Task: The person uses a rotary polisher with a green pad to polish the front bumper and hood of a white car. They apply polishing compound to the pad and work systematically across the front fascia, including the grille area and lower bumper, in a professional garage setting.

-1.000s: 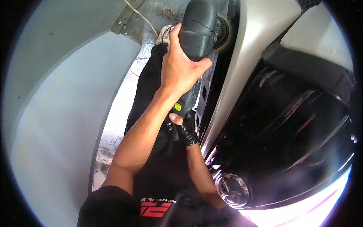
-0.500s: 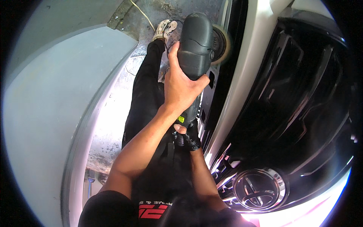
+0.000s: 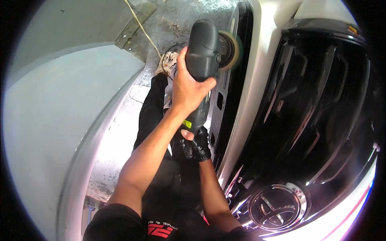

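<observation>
A dark grey-black power polisher is held lengthwise in front of my body. My bare left hand is closed around its housing just behind the head, with the thumb on the right side. Lower down, my right hand, in a black glove that leaves the thumb tip bare, grips the rear end by a yellow-green mark. From the head's right side sticks a round pale pad, its rim blurred. It faces the dark lower edge of a white car body; whether they touch, I cannot tell.
On the right stands the car's glossy black grille with a round chrome emblem. A pale curved panel fills the left side. A light cord runs across the wet-looking floor near my shoe.
The polisher and both hands sit slightly further left in the picture, and the view has shifted a little over car and floor. Both hands keep their hold.
</observation>
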A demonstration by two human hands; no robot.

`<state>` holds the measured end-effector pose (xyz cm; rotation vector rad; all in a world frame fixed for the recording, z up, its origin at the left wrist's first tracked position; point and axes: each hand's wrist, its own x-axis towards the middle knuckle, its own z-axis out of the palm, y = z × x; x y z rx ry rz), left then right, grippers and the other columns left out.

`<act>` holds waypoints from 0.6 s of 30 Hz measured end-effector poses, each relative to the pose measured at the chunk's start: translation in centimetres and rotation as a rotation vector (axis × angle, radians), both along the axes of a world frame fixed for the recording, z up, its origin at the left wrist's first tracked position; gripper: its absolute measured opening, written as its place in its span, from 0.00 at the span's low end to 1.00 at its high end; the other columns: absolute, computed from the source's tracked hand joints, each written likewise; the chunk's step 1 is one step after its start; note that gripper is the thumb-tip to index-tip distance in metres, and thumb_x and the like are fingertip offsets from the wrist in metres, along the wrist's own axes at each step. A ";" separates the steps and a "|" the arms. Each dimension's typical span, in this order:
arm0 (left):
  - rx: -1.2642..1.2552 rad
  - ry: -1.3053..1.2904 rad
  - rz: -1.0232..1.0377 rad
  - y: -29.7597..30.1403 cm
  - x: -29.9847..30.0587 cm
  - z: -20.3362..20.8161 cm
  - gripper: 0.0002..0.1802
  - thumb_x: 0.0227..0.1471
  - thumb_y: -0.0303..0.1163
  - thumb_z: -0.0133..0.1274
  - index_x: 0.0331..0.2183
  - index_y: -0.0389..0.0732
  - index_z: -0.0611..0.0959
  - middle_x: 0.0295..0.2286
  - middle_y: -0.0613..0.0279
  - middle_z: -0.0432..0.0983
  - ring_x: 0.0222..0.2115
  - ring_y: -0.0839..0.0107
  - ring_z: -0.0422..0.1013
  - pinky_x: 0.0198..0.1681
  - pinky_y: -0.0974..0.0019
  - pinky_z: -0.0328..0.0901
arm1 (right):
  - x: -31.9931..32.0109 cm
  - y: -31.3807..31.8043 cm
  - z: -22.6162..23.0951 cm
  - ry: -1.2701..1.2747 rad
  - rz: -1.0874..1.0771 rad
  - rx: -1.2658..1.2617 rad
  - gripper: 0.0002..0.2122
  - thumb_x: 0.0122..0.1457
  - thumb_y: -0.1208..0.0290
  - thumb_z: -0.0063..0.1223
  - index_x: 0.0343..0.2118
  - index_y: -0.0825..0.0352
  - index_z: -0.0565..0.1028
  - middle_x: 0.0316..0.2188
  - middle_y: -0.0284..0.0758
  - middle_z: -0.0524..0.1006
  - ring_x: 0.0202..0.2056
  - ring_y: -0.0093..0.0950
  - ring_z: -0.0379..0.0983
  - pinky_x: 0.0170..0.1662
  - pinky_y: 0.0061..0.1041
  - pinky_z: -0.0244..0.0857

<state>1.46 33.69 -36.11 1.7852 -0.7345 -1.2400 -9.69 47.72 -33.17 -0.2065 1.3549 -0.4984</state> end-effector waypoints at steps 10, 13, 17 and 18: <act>-0.107 0.355 -0.090 -4.3 0.0 0.8 0.48 0.37 0.35 0.70 0.58 0.30 0.65 0.42 0.52 0.75 0.40 0.64 0.76 0.47 0.60 0.72 | 2.2 -2.8 3.3 0.399 0.130 -0.385 0.12 0.58 0.65 0.67 0.33 0.69 0.77 0.26 0.28 0.79 0.28 0.21 0.72 0.35 0.26 0.68; -0.026 0.598 -0.211 -3.5 -1.3 -1.5 0.41 0.44 0.39 0.65 0.57 0.37 0.67 0.37 0.52 0.77 0.30 0.66 0.78 0.33 0.62 0.75 | 2.7 -2.4 4.3 0.467 0.120 -0.225 0.14 0.58 0.65 0.67 0.38 0.71 0.78 0.29 0.36 0.82 0.30 0.24 0.75 0.38 0.29 0.70; 0.017 0.923 -0.387 1.2 -4.7 -4.7 0.31 0.51 0.44 0.57 0.53 0.39 0.72 0.29 0.51 0.80 0.26 0.63 0.80 0.32 0.62 0.76 | 1.0 3.4 1.6 0.609 0.069 -0.202 0.17 0.60 0.63 0.66 0.44 0.72 0.77 0.34 0.40 0.82 0.35 0.32 0.78 0.43 0.34 0.72; 0.052 0.970 -0.373 3.8 -5.2 -5.6 0.31 0.50 0.44 0.57 0.53 0.40 0.73 0.30 0.52 0.81 0.27 0.64 0.80 0.32 0.62 0.76 | 1.6 5.3 1.9 0.680 0.053 -0.239 0.17 0.60 0.65 0.66 0.45 0.72 0.76 0.35 0.39 0.82 0.36 0.30 0.78 0.43 0.32 0.72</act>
